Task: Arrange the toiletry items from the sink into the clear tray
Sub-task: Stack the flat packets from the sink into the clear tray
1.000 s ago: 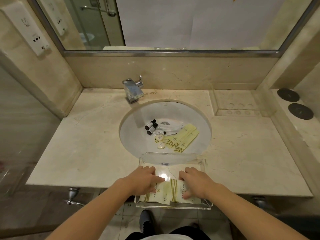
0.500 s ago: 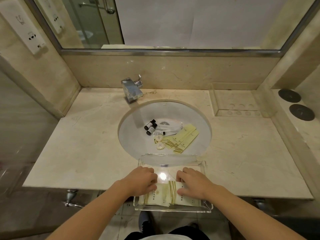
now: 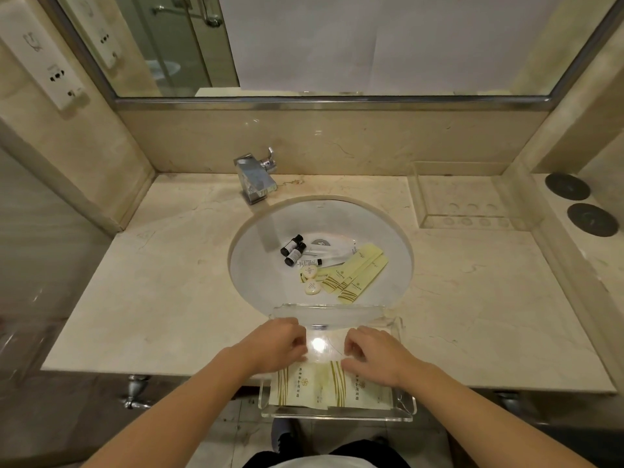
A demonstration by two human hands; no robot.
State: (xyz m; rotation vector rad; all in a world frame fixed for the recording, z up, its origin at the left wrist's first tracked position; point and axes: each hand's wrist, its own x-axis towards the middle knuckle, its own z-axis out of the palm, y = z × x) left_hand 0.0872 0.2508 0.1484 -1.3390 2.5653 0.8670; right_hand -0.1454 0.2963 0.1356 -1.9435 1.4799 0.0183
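At the counter's [image 3: 169, 298] front edge: clear tray [image 3: 403, 405] with packets [image 3: 314, 383].
Your left hand [image 3: 277, 344] and right hand [image 3: 374, 354], fingers curled, press those packets; remaining toiletries [image 3: 324, 268] lie in the sink [image 3: 256, 265].

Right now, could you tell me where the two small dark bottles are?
In the head view, the two dark bottles lie side by side in the sink basin, left of centre, just left of the drain and above the round soaps.
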